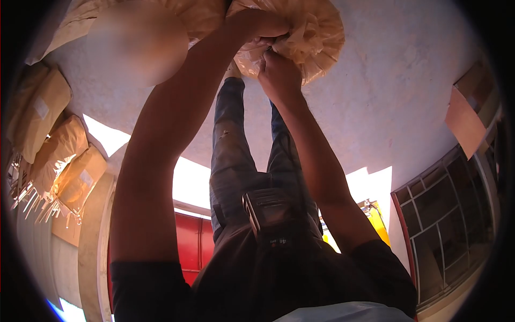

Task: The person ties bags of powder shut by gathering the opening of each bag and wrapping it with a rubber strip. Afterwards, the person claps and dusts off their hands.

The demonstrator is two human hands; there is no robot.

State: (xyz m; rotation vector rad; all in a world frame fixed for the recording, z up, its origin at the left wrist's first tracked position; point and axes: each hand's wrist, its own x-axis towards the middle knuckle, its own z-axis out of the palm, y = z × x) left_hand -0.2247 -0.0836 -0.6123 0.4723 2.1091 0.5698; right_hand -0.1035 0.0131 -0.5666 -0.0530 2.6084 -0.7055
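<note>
A large translucent tan plastic bag (pixel 324 40) stands on the floor at the top of the view, its upper part bunched into creased folds. My left hand (pixel 267 26) reaches across it from the left, fingers curled into the gathered plastic. Just below, my right hand (pixel 280 72) is closed, thumb and fingers pinched at the near side of the bunched neck. The two hands almost touch. Whether a tie or string lies between them is too small to make out. A second tan bag (pixel 201 16) sits beside it at the upper left, partly covered by a blurred patch.
Several brown wrapped packages (pixel 48 110) stand along the left side, with thin sticks (pixel 67 206) poking out near them. At the right are a cardboard box (pixel 465 122) and a barred window (pixel 445 209). A red metal door (pixel 188 241) shows behind me. Pale concrete floor (pixel 386 80) surrounds the bag.
</note>
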